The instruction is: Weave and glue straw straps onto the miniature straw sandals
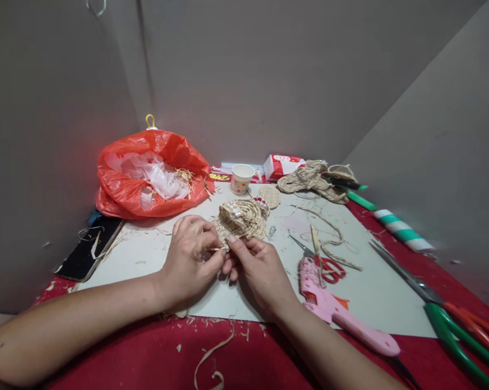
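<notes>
My left hand and my right hand meet at the middle of a pale work board. Between their fingertips they pinch a thin straw strand. Just beyond the fingers lies a small woven straw piece with red and white trim on its far side, and both hands touch its near edge. What the fingers cover of the strand is hidden.
A pink glue gun and red-handled scissors lie right of my hands. Large green and red shears sit far right. An orange plastic bag, paper cup, red-white box, twine bundle and dark phone surround the board.
</notes>
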Tool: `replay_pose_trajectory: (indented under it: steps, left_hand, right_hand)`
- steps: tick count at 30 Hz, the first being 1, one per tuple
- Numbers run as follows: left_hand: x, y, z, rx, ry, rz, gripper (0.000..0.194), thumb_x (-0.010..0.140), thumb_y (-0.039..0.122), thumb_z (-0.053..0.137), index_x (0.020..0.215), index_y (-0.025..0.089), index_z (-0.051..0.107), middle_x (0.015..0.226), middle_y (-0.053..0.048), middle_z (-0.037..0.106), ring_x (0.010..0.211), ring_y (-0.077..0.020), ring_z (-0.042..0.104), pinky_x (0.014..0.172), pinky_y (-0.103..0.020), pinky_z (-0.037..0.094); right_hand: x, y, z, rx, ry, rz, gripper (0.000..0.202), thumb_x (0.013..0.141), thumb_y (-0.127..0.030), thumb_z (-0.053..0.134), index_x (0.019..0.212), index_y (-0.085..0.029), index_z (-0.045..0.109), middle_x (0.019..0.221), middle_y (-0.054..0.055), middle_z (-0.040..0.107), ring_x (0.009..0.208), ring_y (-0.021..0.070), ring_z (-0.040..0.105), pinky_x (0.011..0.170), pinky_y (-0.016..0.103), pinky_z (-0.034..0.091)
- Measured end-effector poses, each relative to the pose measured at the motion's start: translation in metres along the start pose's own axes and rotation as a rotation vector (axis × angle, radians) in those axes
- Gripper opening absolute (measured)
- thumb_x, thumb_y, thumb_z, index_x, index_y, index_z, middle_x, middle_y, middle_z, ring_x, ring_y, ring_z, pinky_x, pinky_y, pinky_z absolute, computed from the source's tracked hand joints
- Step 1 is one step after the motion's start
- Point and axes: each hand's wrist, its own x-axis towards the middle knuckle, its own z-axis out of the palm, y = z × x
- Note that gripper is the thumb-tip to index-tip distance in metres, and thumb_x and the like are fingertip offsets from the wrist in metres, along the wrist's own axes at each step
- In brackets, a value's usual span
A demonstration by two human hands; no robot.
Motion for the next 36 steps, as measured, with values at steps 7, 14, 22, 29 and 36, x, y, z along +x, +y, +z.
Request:
replay_pose_trajectory:
  steps: [7, 14, 22, 29, 36]
  left_hand:
    - [-0.002, 0.001, 0.0, -0.028, -0.003, 0.0, 0.014, 0.077, 0.012, 0.062, 0.066, 0.018, 0.058, 0.081, -0.002, 0.059, 0.087, -0.0199, 0.05, 0.082, -0.038, 0.037]
    - [-0.001, 0.001, 0.001, -0.035, -0.028, 0.021, 0.017, 0.078, 0.011, 0.059, 0.063, 0.019, 0.056, 0.081, -0.002, 0.059, 0.088, -0.0201, 0.049, 0.084, -0.039, 0.038]
    - [-0.003, -0.002, 0.003, -0.038, -0.072, 0.013, 0.018, 0.078, 0.009, 0.056, 0.062, 0.019, 0.054, 0.084, -0.003, 0.06, 0.092, -0.0216, 0.048, 0.087, -0.04, 0.038]
    - [-0.001, -0.008, 0.005, 0.012, -0.068, 0.026, 0.016, 0.077, 0.01, 0.054, 0.066, 0.021, 0.055, 0.085, -0.004, 0.061, 0.092, -0.0228, 0.049, 0.089, -0.042, 0.037]
    - [0.003, -0.014, -0.002, -0.001, -0.012, 0.038, 0.006, 0.075, 0.014, 0.057, 0.074, 0.02, 0.058, 0.083, -0.004, 0.061, 0.089, -0.0227, 0.05, 0.09, -0.042, 0.037]
  right_hand:
    - [-0.001, 0.0, 0.003, 0.093, 0.048, 0.056, 0.043, 0.069, -0.053, 0.074, 0.059, -0.012, 0.064, 0.046, 0.004, 0.064, 0.036, 0.0105, 0.056, 0.036, 0.018, 0.045]
    - [-0.004, 0.005, 0.007, 0.157, 0.088, 0.055, 0.04, 0.066, -0.05, 0.078, 0.06, -0.012, 0.065, 0.048, 0.003, 0.064, 0.036, 0.0108, 0.057, 0.037, 0.019, 0.051]
    - [-0.005, 0.008, 0.01, 0.171, 0.127, 0.082, 0.039, 0.065, -0.048, 0.079, 0.061, -0.012, 0.066, 0.047, 0.002, 0.064, 0.037, 0.0111, 0.058, 0.039, 0.02, 0.053]
    - [-0.005, 0.006, 0.008, 0.178, 0.059, 0.083, 0.033, 0.068, -0.043, 0.077, 0.07, -0.011, 0.069, 0.058, 0.004, 0.067, 0.047, 0.0131, 0.062, 0.043, 0.022, 0.054]
    - [-0.004, 0.002, 0.005, 0.213, 0.031, 0.081, 0.023, 0.065, -0.03, 0.08, 0.068, -0.014, 0.063, 0.057, -0.001, 0.066, 0.047, 0.0127, 0.062, 0.052, 0.025, 0.055]
